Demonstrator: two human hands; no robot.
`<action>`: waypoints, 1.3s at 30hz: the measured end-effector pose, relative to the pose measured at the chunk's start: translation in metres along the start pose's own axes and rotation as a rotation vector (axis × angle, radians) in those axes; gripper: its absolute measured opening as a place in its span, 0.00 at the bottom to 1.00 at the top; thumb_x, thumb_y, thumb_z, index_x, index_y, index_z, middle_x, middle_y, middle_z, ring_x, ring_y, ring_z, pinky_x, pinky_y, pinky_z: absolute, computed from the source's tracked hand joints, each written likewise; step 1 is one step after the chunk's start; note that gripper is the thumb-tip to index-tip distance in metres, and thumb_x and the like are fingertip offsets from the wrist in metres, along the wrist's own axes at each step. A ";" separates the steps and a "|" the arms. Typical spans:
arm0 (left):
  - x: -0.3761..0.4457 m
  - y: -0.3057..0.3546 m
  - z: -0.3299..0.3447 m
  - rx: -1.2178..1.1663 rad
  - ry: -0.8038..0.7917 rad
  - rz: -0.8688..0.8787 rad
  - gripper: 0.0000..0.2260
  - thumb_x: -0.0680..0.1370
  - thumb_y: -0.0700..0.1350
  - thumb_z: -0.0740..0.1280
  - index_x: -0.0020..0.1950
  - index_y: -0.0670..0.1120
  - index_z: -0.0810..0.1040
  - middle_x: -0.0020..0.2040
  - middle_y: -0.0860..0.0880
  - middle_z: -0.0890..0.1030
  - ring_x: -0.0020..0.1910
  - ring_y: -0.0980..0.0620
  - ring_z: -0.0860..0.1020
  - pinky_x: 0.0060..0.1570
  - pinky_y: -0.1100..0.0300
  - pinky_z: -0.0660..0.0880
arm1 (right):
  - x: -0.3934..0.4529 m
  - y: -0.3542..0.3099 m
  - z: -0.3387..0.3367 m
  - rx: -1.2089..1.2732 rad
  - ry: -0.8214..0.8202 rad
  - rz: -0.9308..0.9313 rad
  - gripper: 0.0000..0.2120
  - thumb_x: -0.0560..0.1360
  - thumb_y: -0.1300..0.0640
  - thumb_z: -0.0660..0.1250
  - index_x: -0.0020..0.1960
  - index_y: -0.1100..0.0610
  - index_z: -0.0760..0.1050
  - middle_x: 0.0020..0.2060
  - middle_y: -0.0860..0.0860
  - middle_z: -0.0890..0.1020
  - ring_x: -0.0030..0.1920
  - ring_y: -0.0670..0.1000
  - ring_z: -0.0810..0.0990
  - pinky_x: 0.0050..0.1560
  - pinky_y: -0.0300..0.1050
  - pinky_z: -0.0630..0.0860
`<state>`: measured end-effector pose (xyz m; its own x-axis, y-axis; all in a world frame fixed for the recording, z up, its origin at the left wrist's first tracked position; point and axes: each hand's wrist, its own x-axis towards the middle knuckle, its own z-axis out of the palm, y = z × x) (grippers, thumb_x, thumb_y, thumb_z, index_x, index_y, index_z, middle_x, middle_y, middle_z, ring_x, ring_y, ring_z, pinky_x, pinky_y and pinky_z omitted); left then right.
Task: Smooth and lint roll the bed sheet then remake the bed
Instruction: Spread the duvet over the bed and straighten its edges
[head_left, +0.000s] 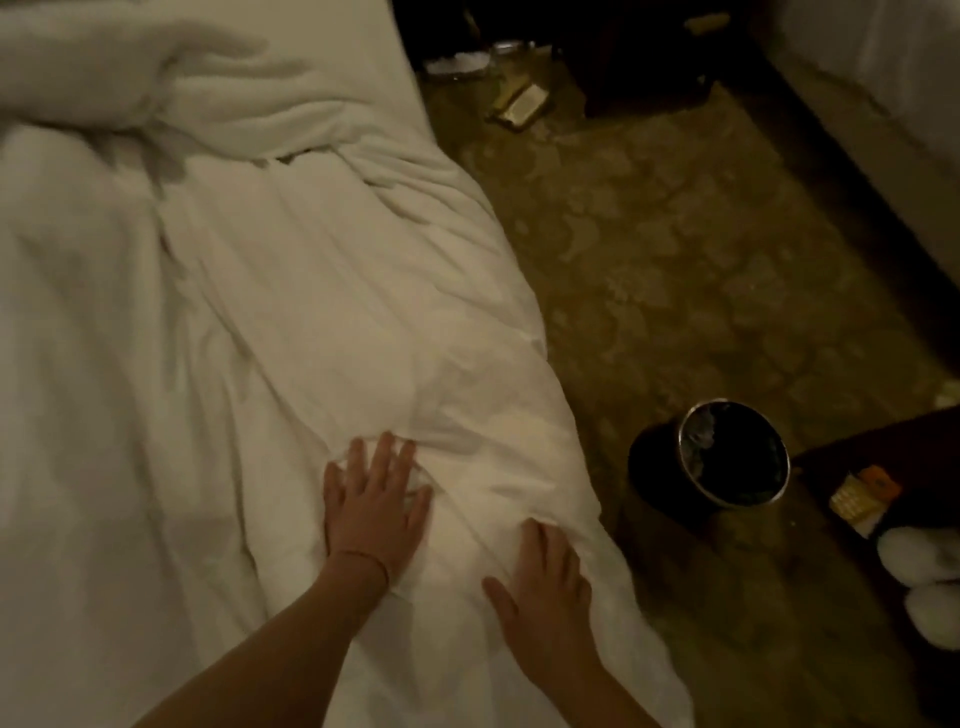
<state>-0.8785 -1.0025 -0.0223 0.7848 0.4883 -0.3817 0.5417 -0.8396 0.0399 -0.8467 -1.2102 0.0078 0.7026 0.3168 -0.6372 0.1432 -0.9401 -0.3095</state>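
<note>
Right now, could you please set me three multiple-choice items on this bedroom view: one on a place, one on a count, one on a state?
1. Where does the waste bin stand?
A. on the carpet right of the bed
B. on the bed
C. behind the pillows

2. How many hands touch the white bedding?
A. none
B. one
C. two

3. How does the left hand lie?
A. fist
B. flat, fingers spread
C. gripping a roller

Key: 1 A, it stands on carpet; 2 C, the right hand rests there too; 3 B, fingers straight.
</note>
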 end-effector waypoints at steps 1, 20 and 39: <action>0.003 -0.001 -0.005 -0.022 -0.010 -0.020 0.34 0.77 0.65 0.41 0.81 0.55 0.58 0.82 0.51 0.56 0.80 0.41 0.51 0.75 0.38 0.48 | 0.008 -0.008 -0.011 -0.038 -0.007 -0.052 0.45 0.70 0.27 0.40 0.79 0.50 0.38 0.78 0.51 0.46 0.77 0.56 0.49 0.75 0.56 0.52; 0.168 0.013 -0.092 -0.686 0.141 -0.757 0.39 0.74 0.72 0.39 0.81 0.53 0.49 0.82 0.45 0.49 0.80 0.40 0.46 0.76 0.37 0.47 | 0.270 -0.178 -0.164 -0.713 0.032 -0.947 0.32 0.73 0.32 0.57 0.72 0.47 0.66 0.72 0.51 0.69 0.71 0.56 0.67 0.63 0.59 0.69; 0.392 -0.064 -0.122 -0.794 0.098 -1.175 0.51 0.56 0.88 0.41 0.75 0.71 0.32 0.75 0.40 0.23 0.70 0.28 0.22 0.70 0.32 0.30 | 0.488 -0.350 -0.258 -0.737 0.312 -1.319 0.38 0.76 0.30 0.50 0.76 0.54 0.63 0.76 0.55 0.63 0.75 0.58 0.59 0.72 0.59 0.54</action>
<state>-0.5688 -0.7288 -0.0616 -0.2336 0.8387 -0.4920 0.8791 0.3984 0.2617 -0.3736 -0.7588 -0.0127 -0.0963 0.9954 -0.0027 0.9941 0.0960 -0.0497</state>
